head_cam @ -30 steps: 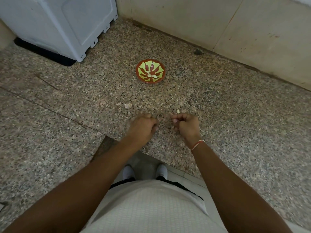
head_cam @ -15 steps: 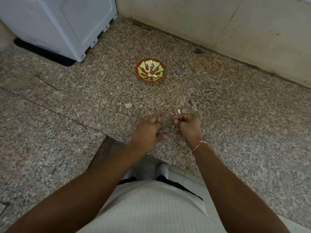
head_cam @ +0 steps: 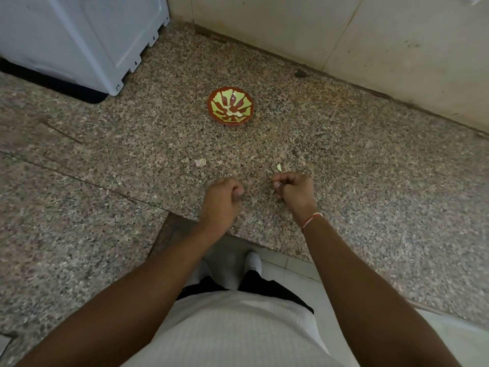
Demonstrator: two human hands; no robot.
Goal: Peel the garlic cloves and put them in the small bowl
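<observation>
Left hand (head_cam: 221,201) curled shut since before; right hand (head_cam: 292,189) fisted, contents unclear; small bowl (head_cam: 230,106) red-green, pale cloves inside

Soft, even indoor light falls across the speckled granite tabletop (head_cam: 344,181), with no glare and only faint shadows beneath the hands. The wide-angle lens bows the wall line and stretches the forearms toward the lower corners. Detail is slightly soft throughout, softest at the frame's edges.
</observation>
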